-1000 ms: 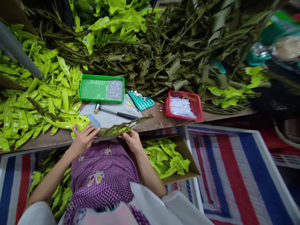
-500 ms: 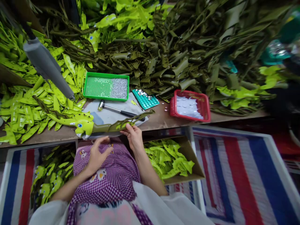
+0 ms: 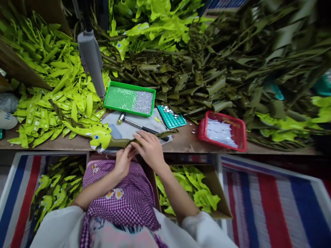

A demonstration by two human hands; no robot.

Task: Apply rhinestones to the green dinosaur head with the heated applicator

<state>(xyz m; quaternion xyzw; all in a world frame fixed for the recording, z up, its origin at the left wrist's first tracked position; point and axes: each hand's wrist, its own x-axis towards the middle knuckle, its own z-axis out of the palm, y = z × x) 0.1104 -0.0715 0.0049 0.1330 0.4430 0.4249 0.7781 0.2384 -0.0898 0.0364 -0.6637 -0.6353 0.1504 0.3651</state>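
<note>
A toy dinosaur lies along the front edge of the bench, its lime-green head with a blue eye facing left and a long olive body running right. My left hand pinches the olive part from below, its fingertips drawn together. My right hand rests over the same olive part, fingers bent across it and its thumb hidden. The two hands meet at the fingertips, covering the middle of the toy. Just behind them lies a hammer with a black handle, partly behind my right hand.
A green tray holds small silver pieces; a teal tray carries shiny discs. White slips fill a red basket. A grey machine arm hangs above lime-green parts. Olive parts are heaped behind. Below stands a cardboard box.
My left hand has come up from the apron to the toy's olive part. My right hand has shifted over the toy's middle. The view has turned slightly left.
</note>
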